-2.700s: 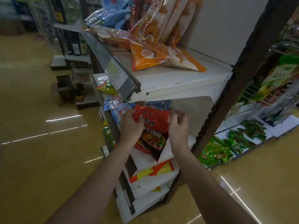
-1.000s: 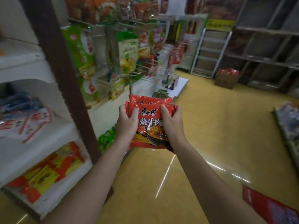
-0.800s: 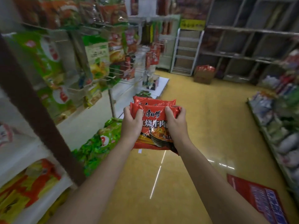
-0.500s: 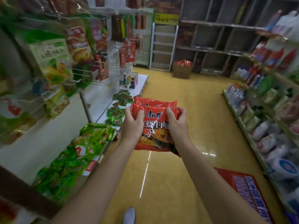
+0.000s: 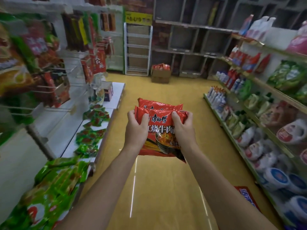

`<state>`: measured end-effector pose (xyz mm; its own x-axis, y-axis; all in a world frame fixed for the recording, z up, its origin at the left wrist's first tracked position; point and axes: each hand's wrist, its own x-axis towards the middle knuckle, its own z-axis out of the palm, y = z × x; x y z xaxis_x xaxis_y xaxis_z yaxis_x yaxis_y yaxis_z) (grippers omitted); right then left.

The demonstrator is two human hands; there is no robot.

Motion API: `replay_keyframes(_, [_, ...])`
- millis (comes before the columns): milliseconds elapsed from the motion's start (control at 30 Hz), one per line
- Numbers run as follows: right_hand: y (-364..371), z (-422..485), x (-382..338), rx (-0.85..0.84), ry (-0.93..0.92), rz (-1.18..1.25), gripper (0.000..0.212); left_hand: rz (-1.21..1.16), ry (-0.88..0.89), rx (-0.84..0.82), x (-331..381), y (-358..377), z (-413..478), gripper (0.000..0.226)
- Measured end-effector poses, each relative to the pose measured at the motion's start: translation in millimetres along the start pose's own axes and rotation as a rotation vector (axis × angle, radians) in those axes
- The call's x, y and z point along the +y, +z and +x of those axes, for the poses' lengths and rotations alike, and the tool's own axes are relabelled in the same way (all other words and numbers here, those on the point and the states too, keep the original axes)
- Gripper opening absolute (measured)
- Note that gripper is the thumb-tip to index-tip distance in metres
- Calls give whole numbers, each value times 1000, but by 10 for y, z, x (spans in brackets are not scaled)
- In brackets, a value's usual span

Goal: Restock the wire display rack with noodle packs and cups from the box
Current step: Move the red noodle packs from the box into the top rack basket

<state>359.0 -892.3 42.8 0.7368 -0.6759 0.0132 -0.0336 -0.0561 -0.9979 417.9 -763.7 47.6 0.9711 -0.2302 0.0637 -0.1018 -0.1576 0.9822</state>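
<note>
I hold a small stack of red noodle packs (image 5: 159, 130) in front of me, chest high, over the yellow floor. My left hand (image 5: 135, 130) grips the stack's left edge and my right hand (image 5: 183, 130) grips its right edge, thumbs on top. At the far end of the aisle stands a white wire display rack (image 5: 137, 50), its tiers looking bare. Just right of it sits a brown cardboard box (image 5: 160, 74) with more red noodle packs showing at its top.
Shelves with green snack bags (image 5: 49, 188) and hanging packets line the left side. Shelves of bottles and bagged goods (image 5: 259, 130) run along the right. A red sign (image 5: 247, 196) lies on the floor at the lower right. The yellow aisle floor (image 5: 157, 188) stretches ahead.
The view has swung from the left-hand shelf round to the aisle. Both hands still hold the red packs; the rack and box at the far end now lie straight ahead.
</note>
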Motion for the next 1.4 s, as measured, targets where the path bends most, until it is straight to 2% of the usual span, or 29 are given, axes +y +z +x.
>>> replay_keyframes(267, [79,1577,139,49,12,16,35,-34,8,-40,-113,775,1501,27])
replay_keyframes(567, [15,3933,208,4,46,44,36,7,-5,-1,11,1983,3445,36])
replay_keyframes(867, [118,5938,152,-26,35,19,36,31,-17,26,86,2843,5210,39])
replay_keyframes(1167, [649,8258,186,-9,31,-3,33,-56,-22,-26,-94,3568,7584,38])
replay_keyframes(1400, [995,10028,-8,34,-5,-46,32,-76,-27,-70,108,4082,9355,38])
